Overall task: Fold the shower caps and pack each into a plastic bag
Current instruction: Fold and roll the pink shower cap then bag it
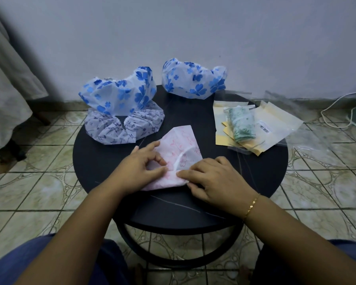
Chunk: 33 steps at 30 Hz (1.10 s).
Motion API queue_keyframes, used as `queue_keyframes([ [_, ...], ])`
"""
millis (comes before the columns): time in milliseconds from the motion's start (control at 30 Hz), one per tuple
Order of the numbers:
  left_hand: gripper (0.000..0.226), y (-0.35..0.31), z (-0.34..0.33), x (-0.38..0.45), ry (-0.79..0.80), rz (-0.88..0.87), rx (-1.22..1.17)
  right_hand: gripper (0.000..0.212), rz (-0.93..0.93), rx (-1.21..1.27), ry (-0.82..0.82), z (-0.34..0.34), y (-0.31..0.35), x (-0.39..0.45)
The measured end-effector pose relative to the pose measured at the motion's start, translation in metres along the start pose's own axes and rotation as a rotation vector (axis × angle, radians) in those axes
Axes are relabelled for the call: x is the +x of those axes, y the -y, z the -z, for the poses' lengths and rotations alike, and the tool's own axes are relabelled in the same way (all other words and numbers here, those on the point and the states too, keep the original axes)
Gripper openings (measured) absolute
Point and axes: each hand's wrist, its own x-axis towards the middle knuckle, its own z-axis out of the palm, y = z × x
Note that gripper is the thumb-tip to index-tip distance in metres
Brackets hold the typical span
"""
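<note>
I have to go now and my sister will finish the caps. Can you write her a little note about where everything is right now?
Left hand and right hand: both pinch the pink cap, half folded on the near part of the round table.
Done: a green cap, folded, lies in a bag on the bag pile at the right.
Left: finish and bag the pink cap, then the two blue flower caps and the purple cap under the left one.
</note>
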Motion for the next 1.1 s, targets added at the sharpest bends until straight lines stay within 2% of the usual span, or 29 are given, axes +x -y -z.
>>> queue_keyframes([
  [67,0.024,0.002,0.004,-0.002,0.024,0.009,-0.010,0.035,-0.007,0.048,-0.022,0.002,0.001,-0.002],
  [167,0.016,0.001,0.007,-0.004,0.074,0.055,-0.031,0.040,-0.050,0.150,-0.003,0.008,0.004,-0.001],
  [233,0.017,-0.001,0.008,-0.004,0.079,0.057,-0.010,0.050,-0.105,0.254,0.073,0.010,0.004,0.001],
  [367,0.051,-0.005,0.012,-0.005,0.076,0.030,0.195,0.042,-0.148,0.395,0.152,0.011,0.004,0.006],
  [500,0.015,-0.006,0.015,-0.007,0.106,0.058,0.073,0.034,-0.179,0.474,0.113,0.013,0.006,0.013],
  [567,0.003,-0.004,0.017,-0.007,0.086,0.081,0.036,0.022,-0.249,0.554,0.088,0.014,0.005,0.014],
  [600,0.009,-0.003,0.018,-0.007,0.065,0.101,0.009,0.018,-0.286,0.581,0.086,0.014,0.005,0.015],
  [700,0.048,-0.004,0.025,-0.007,0.052,0.192,-0.075,0.009,-0.370,0.617,0.058,0.013,0.003,0.015],
  [767,0.059,-0.003,0.027,-0.007,0.067,0.214,-0.086,0.003,-0.412,0.631,0.021,0.012,0.002,0.016],
  [867,0.051,-0.002,0.028,-0.010,0.104,0.204,-0.089,0.004,-0.469,0.634,-0.015,0.009,0.002,0.019],
  [967,0.053,0.002,0.026,-0.009,0.053,0.244,-0.135,0.010,-0.528,0.645,-0.038,0.008,0.002,0.022],
  [1100,0.057,0.003,0.025,-0.005,-0.005,0.289,-0.179,0.011,-0.567,0.717,0.038,0.013,-0.002,0.024],
])
